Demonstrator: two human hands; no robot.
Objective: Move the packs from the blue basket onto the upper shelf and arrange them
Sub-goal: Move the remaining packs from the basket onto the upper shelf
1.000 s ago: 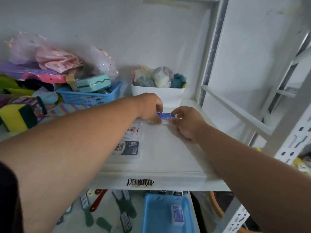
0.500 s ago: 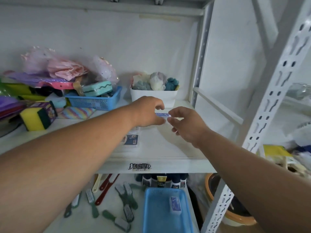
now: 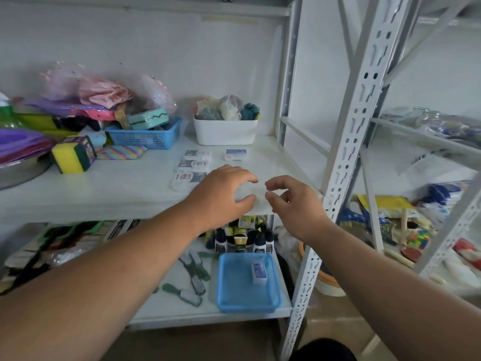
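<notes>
Left hand point(image 3: 223, 194): held above the front edge of the upper shelf, fingers loosely curved, holding nothing.
Right hand point(image 3: 294, 201): just beside the left, near the shelf's front right corner, thumb and fingers bent apart, nothing between them.
Upper shelf point(image 3: 104, 188): white board in a white slotted metal rack.
Packs on upper shelf: three in a column toward the back, right of the middle, namely rear pack point(image 3: 197, 153), middle pack point(image 3: 194, 164), front pack point(image 3: 186, 178), the last partly hidden by the left hand; a fourth pack point(image 3: 235, 155) lying apart to the right, in front of the white tub point(image 3: 225, 131).
Blue basket point(image 3: 248, 295): at the front right corner of the lower shelf point(image 3: 171, 306).
Last pack point(image 3: 259, 272): lying in the basket's back right part.
Back left of upper shelf: mesh basket point(image 3: 145, 138) piled with goods; yellow sponge point(image 3: 71, 158) in front of it.
Lower shelf: brushes point(image 3: 194, 277) left of the basket, dark bottles point(image 3: 242, 241) behind it.
</notes>
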